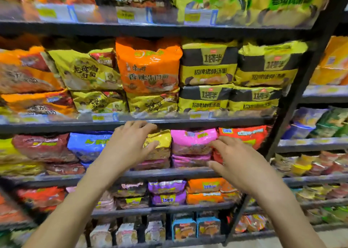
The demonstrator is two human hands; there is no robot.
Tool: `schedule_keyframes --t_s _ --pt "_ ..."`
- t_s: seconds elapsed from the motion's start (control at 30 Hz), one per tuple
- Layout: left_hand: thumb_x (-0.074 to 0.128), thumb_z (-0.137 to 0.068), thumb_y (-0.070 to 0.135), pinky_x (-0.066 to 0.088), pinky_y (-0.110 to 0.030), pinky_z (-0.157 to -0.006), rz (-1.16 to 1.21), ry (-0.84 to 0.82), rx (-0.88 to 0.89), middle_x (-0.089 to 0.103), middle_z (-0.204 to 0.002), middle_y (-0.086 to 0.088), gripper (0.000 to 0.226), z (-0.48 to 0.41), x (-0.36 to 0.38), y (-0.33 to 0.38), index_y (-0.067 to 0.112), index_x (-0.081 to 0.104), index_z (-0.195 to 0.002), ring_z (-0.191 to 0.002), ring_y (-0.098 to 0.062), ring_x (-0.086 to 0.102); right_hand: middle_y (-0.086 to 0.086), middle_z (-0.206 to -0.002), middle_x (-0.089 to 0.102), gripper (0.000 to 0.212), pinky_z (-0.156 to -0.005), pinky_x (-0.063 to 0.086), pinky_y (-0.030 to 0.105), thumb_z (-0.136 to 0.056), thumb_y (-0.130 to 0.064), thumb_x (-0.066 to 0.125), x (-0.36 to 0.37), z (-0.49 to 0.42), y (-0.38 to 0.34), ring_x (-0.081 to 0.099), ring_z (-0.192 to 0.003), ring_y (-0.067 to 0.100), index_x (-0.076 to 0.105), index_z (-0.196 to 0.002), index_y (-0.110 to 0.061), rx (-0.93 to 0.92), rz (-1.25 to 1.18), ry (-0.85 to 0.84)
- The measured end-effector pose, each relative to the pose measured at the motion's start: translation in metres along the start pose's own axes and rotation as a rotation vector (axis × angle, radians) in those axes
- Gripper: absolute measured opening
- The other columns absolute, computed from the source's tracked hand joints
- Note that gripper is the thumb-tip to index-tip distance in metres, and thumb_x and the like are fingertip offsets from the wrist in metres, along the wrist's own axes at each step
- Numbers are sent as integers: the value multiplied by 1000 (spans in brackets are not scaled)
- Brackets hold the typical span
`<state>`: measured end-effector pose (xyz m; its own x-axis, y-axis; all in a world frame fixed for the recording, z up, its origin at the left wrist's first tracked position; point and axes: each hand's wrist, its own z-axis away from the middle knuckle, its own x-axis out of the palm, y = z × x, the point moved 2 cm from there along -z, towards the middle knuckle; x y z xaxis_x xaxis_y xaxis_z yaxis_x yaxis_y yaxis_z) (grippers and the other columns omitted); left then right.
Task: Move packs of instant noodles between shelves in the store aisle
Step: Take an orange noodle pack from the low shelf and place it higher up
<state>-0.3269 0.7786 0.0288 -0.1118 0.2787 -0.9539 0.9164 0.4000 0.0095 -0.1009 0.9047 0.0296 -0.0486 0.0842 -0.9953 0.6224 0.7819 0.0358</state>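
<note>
1. Target. The yellow pack [162, 139] sits on the third shelf [169, 172] from the top, about mid-length and close to its front edge. It lies on top of a lower pack [152, 164], between the blue pack [86, 144] and the pink pack [194, 140].

2. Hand state. My left hand [130, 144] is released. Its fingers are spread and reach over the top of the yellow pack, and the thumb lies at the pack's front face. I cannot tell whether it presses. My right hand [233, 161] is also released and holds nothing. Its fingers fan out in front of the join between the pink pack and the red pack [244, 134].

3. Procedure, as I judge it.
- I close the left hand on the top seam and the front face.
- I bring the right hand to the pack's right edge.
- I draw the pack straight out over the front edge.
- I keep it low, because the rail of the shelf above [56, 127] hangs just over the pack tops.
- I grip lightly, since the film is likely slippery and the noodles inside brittle.

4. Risk. The neighbouring packs touch the target and may slide out with it.

5. Surroundings. The rack has dark shelves crowded with noodle packs. Clear price strips [105, 117] run along the front edges. A black upright [293, 97] closes the right end, and another stocked rack [320, 144] stands beyond it. The picture is blurred throughout.
</note>
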Motion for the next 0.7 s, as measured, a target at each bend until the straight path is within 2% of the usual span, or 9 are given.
schedule_keyframes --t_s 0.1,0.3,0.4,0.5,0.6,0.7 --pt "52 -99 51 48 -46 -99 -16 15 -104 55 -143 -6 55 -14 -5 -10 25 46 -147 -129 -33 51 0 -151 41 55 -108 40 36 -98 -52 49 -7 -36 12 38 -139 23 40 -146 -26 -63 -28 35" --pt "51 -99 52 48 -44 -103 36 40 -233 49 -149 -2 56 -36 -21 -42 27 44 -149 -136 -27 47 0 -147 45 58 -101 46 40 -97 -53 51 -22 -100 5 43 -135 24 41 -146 -25 -172 -37 80" --pt "51 -99 50 47 -43 -102 41 96 -231 49 -149 0 55 -46 -25 -60 27 44 -149 -134 -26 48 0 -146 45 57 -101 47 41 -96 -54 51 -31 -130 1 42 -135 23 42 -145 -26 -179 -36 121" --pt "52 -99 48 45 -42 -102 90 187 -197 47 -150 3 56 -58 -26 -78 30 41 -151 -135 -24 45 1 -151 43 62 -111 38 42 -96 -54 50 -41 -155 -8 32 -143 24 39 -149 -24 -185 -33 181" --pt "56 -98 44 40 -42 -113 274 291 -130 39 -157 4 66 -76 -24 -94 37 26 -156 -143 -19 38 2 -154 40 65 -114 31 41 -96 -51 52 -48 -173 -14 26 -146 24 34 -152 -24 -173 -33 277" --pt "61 -97 40 31 -43 -121 433 428 -99 30 -164 3 80 -97 -18 -107 36 12 -160 -150 -13 29 2 -153 39 68 -111 37 40 -96 -46 55 -53 -187 -22 32 -142 23 27 -155 -27 -151 -137 379"
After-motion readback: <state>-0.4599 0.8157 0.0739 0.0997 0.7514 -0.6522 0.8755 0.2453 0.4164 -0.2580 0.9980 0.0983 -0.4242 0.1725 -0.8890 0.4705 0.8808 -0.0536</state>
